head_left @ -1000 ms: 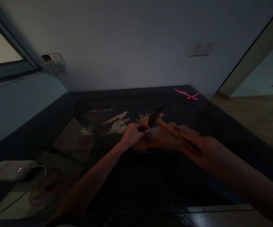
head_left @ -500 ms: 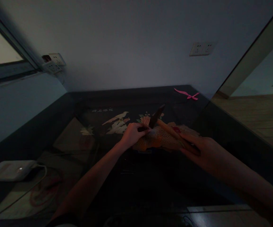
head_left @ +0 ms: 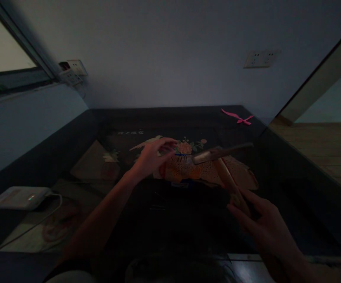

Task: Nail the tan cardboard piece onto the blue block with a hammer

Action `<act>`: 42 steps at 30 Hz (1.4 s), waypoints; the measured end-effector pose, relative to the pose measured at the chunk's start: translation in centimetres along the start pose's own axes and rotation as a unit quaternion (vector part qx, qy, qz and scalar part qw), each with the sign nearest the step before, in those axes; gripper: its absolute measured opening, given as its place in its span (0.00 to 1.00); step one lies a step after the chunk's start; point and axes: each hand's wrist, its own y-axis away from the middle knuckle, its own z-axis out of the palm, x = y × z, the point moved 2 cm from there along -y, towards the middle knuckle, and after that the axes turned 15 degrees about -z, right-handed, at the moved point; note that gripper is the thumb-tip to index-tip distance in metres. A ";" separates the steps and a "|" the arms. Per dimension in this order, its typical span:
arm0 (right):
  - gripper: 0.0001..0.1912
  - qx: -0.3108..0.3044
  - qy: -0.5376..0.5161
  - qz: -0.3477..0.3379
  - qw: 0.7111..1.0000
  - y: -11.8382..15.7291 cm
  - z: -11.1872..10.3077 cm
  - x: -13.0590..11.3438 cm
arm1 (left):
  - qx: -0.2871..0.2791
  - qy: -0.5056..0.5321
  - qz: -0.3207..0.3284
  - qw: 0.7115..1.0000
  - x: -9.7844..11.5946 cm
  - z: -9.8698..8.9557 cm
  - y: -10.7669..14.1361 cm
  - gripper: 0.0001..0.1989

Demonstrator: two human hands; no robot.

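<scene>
My right hand point(head_left: 261, 220) grips the wooden handle of a hammer point(head_left: 226, 177), whose dark metal head is raised above the table. Left of the hammer head, my left hand point(head_left: 152, 155) is held with thumb and fingers apart and nothing visible in it. Between the hands lies an orange-brown, dark-spotted piece point(head_left: 188, 171), its material unclear in the dim light. Several thin dark nails point(head_left: 182, 158) stand in a row along its far side, close to my left fingertips. Thin pieces resembling loose nails point(head_left: 157, 207) rest on the dark tabletop nearer to me.
The glossy black table point(head_left: 164, 118) has painted flowers point(head_left: 185, 147) and a bird on it. A white power bank point(head_left: 19, 197) with a cable lies at left. A pink ribbon point(head_left: 241, 119) lies at the far right corner. Wall sockets point(head_left: 260, 59) are above.
The hammer has swung back toward the right and nearer to me, its head turned sideways. My left hand has drawn back leftward from the spotted piece, its fingers loosening. The view has shifted slightly.
</scene>
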 end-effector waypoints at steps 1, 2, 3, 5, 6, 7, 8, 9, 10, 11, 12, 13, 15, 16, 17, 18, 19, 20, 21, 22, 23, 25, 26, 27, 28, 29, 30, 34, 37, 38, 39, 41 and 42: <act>0.21 0.011 -0.008 0.006 1.000 0.3 0.1 0.1 | 0.030 -0.009 -0.005 0.999 0.0 -1.2 0.9 0.13; 0.20 0.018 -0.014 0.008 1.000 0.6 0.3 0.3 | 0.050 -0.021 -0.013 0.998 0.0 -2.2 2.0 0.11; 0.20 0.023 -0.020 0.006 1.000 0.9 0.4 0.5 | 0.054 -0.033 -0.025 0.998 -0.2 -3.2 3.2 0.09; 0.19 0.030 -0.035 0.002 0.999 1.4 0.8 0.9 | -0.035 -0.057 -0.045 0.997 -0.9 -4.1 5.7 0.07; 0.19 0.029 -0.045 0.003 0.999 1.6 1.1 1.1 | -0.101 -0.066 -0.050 0.991 -1.5 -4.1 6.8 0.07; 0.18 0.028 -0.054 0.008 0.998 1.8 1.3 1.2 | -0.163 -0.078 -0.051 0.982 -2.1 -3.8 7.7 0.07; 0.18 0.029 -0.061 0.012 0.998 2.0 1.5 1.3 | -0.205 -0.096 -0.051 0.973 -2.9 -3.3 8.4 0.07; 0.18 0.028 -0.066 0.016 0.997 2.1 1.7 1.4 | -0.223 -0.119 -0.047 0.966 -3.8 -2.7 8.9 0.07; 0.18 0.027 -0.067 0.017 0.997 2.2 1.8 1.4 | -0.223 -0.147 -0.037 0.963 -4.6 -1.9 9.2 0.07; 0.18 0.026 -0.064 0.017 0.997 2.3 1.8 1.5 | -0.219 -0.178 -0.024 0.959 -5.4 -1.1 9.3 0.07; 0.18 0.030 -0.058 0.015 0.998 2.5 1.8 1.5 | -0.216 -0.212 -0.007 0.953 -6.0 -0.2 9.4 0.08; 0.18 0.034 -0.051 0.014 0.998 2.6 1.7 1.5 | -0.214 -0.245 0.015 0.946 -6.5 0.7 9.3 0.09; 0.18 0.045 -0.043 0.018 0.998 2.9 1.5 1.7 | -0.207 -0.308 0.070 0.926 -7.1 2.2 9.2 0.09; 0.18 0.052 -0.045 0.024 0.997 3.1 1.4 1.7 | -0.201 -0.337 0.098 0.915 -7.1 2.7 9.0 0.09; 0.18 0.056 -0.053 0.032 0.996 3.3 1.2 1.8 | -0.195 -0.362 0.123 0.903 -7.2 3.1 8.9 0.08; 0.18 0.061 -0.068 0.042 0.995 3.5 1.2 1.8 | -0.189 -0.383 0.145 0.893 -7.2 3.4 8.8 0.08; 0.19 0.067 -0.087 0.058 0.992 3.7 1.1 1.8 | -0.183 -0.399 0.162 0.884 -7.2 3.6 8.7 0.08; 0.19 0.079 -0.106 0.075 0.988 4.0 1.1 1.8 | -0.178 -0.409 0.175 0.878 -7.2 3.7 8.7 0.08; 0.19 0.093 -0.123 0.092 0.984 4.1 1.1 1.8 | -0.174 -0.415 0.184 0.874 -7.2 3.7 8.6 0.08; 0.20 0.110 -0.135 0.109 0.979 4.3 1.1 1.7 | -0.169 -0.418 0.188 0.872 -7.3 3.7 8.6 0.08; 0.20 0.126 -0.141 0.122 0.974 4.4 1.1 1.7 | -0.164 -0.418 0.186 0.874 -7.4 3.6 8.7 0.08; 0.19 0.150 -0.144 0.131 0.969 4.6 1.0 1.6 | -0.161 -0.404 0.170 0.884 -7.3 3.2 9.0 0.09; 0.19 0.155 -0.146 0.131 0.968 4.6 0.9 1.7 | -0.163 -0.388 0.159 0.893 -7.1 2.9 9.2 0.09; 0.19 0.153 -0.149 0.132 0.968 4.5 0.9 1.8 | -0.165 -0.366 0.147 0.904 -6.8 2.6 9.4 0.09; 0.20 0.144 -0.151 0.132 0.969 4.5 0.8 2.0 | -0.171 -0.336 0.138 0.916 -6.3 2.3 9.7 0.09; 0.20 0.133 -0.150 0.132 0.971 4.5 0.7 2.2 | -0.179 -0.300 0.136 0.927 -5.6 2.0 9.9 0.10; 0.21 0.124 -0.144 0.130 0.973 4.4 0.6 2.4 | -0.187 -0.261 0.141 0.937 -4.8 1.6 10.0 0.10; 0.22 0.106 -0.132 0.117 0.979 4.3 0.5 2.6 | -0.160 -0.117 0.176 0.964 -0.8 0.4 8.3 0.08; 0.21 0.111 -0.133 0.121 0.977 4.2 0.7 2.1 | -0.061 -0.061 0.138 0.987 1.2 0.3 4.8 0.04; 0.21 0.112 -0.127 0.119 0.978 4.2 0.7 1.9 | -0.021 -0.045 0.114 0.992 1.6 0.5 3.5 0.04; 0.21 0.108 -0.118 0.114 0.980 4.1 0.7 1.8 | 0.018 -0.028 0.086 0.996 1.8 0.9 2.2 0.03; 0.21 0.088 -0.096 0.098 0.987 4.1 0.6 1.8 | 0.050 0.003 0.044 0.998 1.8 1.9 0.0 0.04; 0.21 0.072 -0.085 0.089 0.990 4.0 0.5 1.9 | 0.052 0.018 0.034 0.998 1.7 2.5 -0.8 0.04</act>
